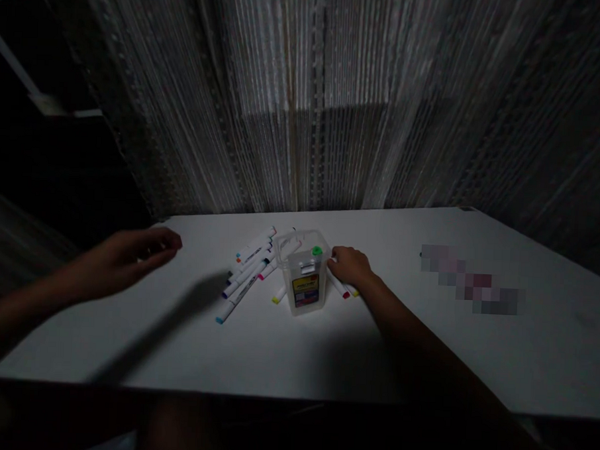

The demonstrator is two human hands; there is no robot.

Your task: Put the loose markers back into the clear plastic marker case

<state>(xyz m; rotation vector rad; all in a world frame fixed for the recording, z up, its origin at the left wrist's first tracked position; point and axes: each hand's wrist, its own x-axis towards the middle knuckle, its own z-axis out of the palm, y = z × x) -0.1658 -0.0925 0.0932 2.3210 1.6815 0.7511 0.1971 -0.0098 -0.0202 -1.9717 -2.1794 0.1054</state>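
A clear plastic box with a printed label stands upright on the white table, and a green-capped marker shows at its top. Several white markers with coloured caps lie scattered to its left. My right hand rests just right of the box with its fingers curled over the markers lying there; whether it grips one is unclear. My left hand hovers above the table's left side, fingers extended and holding nothing.
A pale pleated curtain hangs close behind the table. A blurred patch covers something on the table's right side. The near table edge runs across the bottom. The room is dim.
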